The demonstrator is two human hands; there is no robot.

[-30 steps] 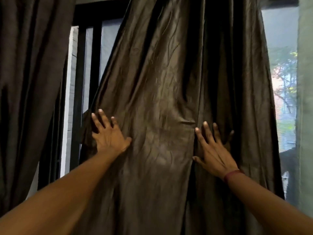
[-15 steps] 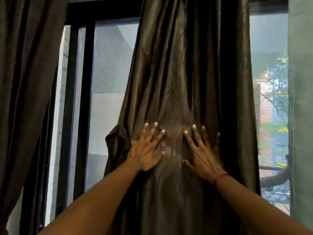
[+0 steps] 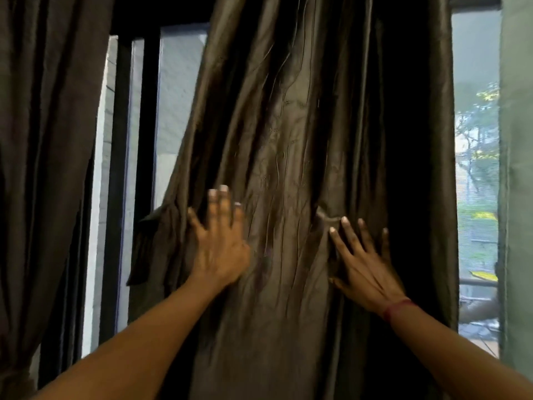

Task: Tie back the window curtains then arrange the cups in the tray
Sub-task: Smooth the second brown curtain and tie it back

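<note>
A dark brown, shiny curtain (image 3: pixel 288 125) hangs bunched in the middle of the window, full of folds. My left hand (image 3: pixel 219 243) lies flat on its left part with straight fingers pointing up. My right hand (image 3: pixel 363 264) presses flat on its right part, fingers spread, a red band at the wrist. A loose flap of fabric (image 3: pixel 150 243) sticks out at the curtain's left edge. A second dark curtain (image 3: pixel 49 140) hangs at the far left. No cups or tray are in view.
Black window frame bars (image 3: pixel 121 168) stand between the two curtains, with glass and a pale wall behind. A grey-green wall (image 3: pixel 516 168) borders the right side. Trees and a railing show through the right pane (image 3: pixel 476 168).
Both hands drew together on the curtain half a second ago, gathering it to the right. They have now moved apart again, the left hand shifting left, and the fabric has spread wider.
</note>
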